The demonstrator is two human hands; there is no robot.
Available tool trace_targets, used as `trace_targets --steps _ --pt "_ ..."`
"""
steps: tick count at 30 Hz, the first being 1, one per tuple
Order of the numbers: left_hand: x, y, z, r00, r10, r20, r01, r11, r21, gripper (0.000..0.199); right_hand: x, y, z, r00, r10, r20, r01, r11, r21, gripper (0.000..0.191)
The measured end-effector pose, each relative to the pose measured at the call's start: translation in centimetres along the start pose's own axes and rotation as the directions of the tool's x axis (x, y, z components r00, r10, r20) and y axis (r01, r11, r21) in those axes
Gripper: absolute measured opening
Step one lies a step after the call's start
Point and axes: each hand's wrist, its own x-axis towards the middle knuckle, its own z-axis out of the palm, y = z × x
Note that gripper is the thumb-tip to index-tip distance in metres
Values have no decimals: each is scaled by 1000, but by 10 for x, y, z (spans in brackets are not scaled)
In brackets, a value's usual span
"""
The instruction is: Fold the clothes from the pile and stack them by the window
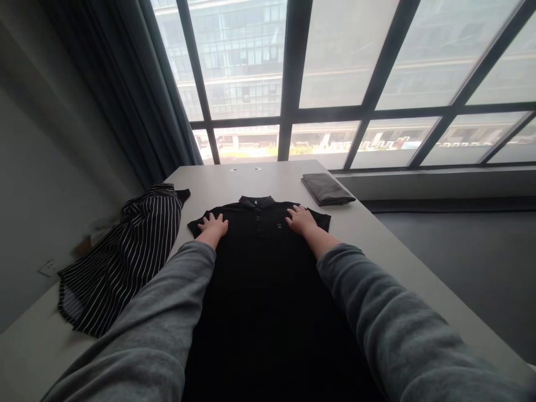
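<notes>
A black polo shirt [259, 279] lies spread out face up, its collar at the far end and its short sleeves out to the sides. Near the shoulder on the left, my left hand [214, 225] rests flat on the fabric with fingers spread. My right hand [300, 219] presses on the opposite shoulder, fingers apart, just beside a small chest logo. Both hands touch the cloth without gripping it. The shirt's lower part runs toward me between my grey sleeves, and its hem is too dark to make out.
The white table [402, 268] carries a black-and-white striped garment [129, 251] hanging over its left edge. A folded grey cloth [327, 188] lies at the far right edge. Beyond stand large windows, with a dark curtain [138, 84] at the left.
</notes>
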Motion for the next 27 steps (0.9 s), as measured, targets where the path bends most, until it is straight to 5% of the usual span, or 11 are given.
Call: trace_targets --steps 4,9,21,24,27 --pt "26 -18 12 991 -128 35 129 991 -21 78 16 17 11 985 135 103 -140 989 40 72" --pt "44 -31 21 977 -212 1 212 974 -80 83 22 23 14 963 252 95 -258 964 61 85" --pt "47 -35 29 932 -338 -131 314 934 -172 92 19 20 13 949 299 97 -304 951 47 83" --pt "40 -30 23 933 -261 -249 245 965 -92 92 19 18 12 945 309 109 -315 948 43 81" --pt "29 1 13 920 32 -391 -4 997 73 83 23 6 7 937 335 95 -339 940 26 78"
